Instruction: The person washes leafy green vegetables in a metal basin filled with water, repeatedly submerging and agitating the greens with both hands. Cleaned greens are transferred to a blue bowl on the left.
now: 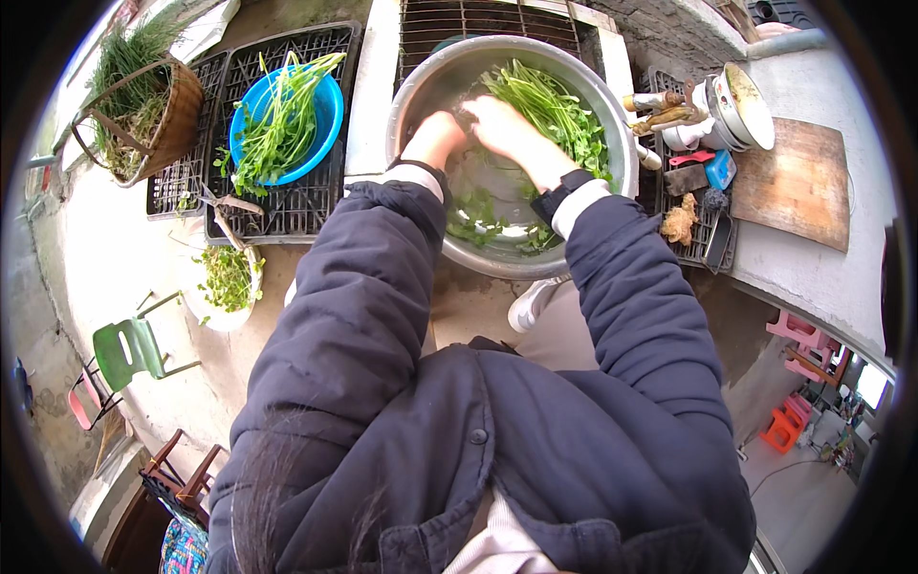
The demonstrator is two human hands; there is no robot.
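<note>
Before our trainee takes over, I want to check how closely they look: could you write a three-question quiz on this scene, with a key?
1. True or false: the left hand is holding the basket's handle.
2. Where does the wooden board lie, as the person sees it? A: left of the basin. B: right of the basin. C: inside the basin.
3. What colour is the bowl on the black crate left of the basin?

Key
1. False. Both it and the right hand are within the basin's rim.
2. B.
3. Blue.
</note>
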